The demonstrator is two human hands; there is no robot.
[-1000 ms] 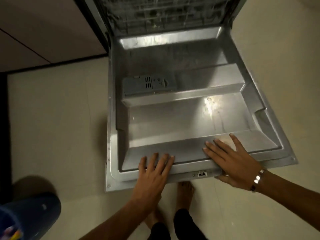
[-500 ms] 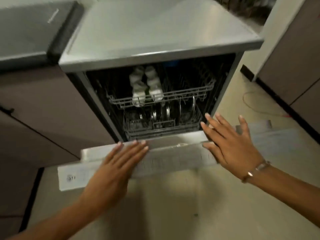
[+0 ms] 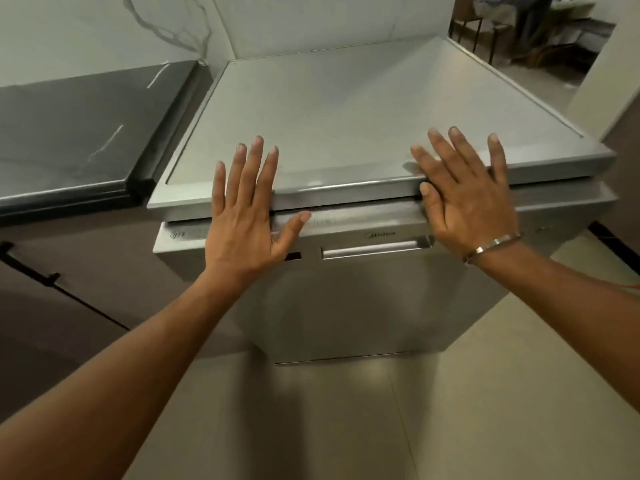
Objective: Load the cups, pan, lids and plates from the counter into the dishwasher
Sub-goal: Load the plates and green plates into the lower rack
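The silver dishwasher (image 3: 363, 306) stands in front of me with its door up against the body, so the racks and dishes inside are hidden. My left hand (image 3: 242, 216) lies flat with spread fingers on the top left of the door, its fingertips reaching over the machine's grey top panel (image 3: 346, 109). My right hand (image 3: 464, 192), a metal bangle on its wrist, presses flat against the top right of the door. A recessed door handle (image 3: 370, 251) sits between and just below the hands. Neither hand holds anything.
A dark counter (image 3: 76, 133) adjoins the dishwasher on the left, above brown cabinet fronts (image 3: 52, 323). Pale floor tiles (image 3: 485, 410) lie below. A wall edge stands at the right, with chair legs (image 3: 478, 26) in a room behind.
The dishwasher door swung from lying flat open up to the machine's front under both flat hands. My view rose from the floor to the top panel.
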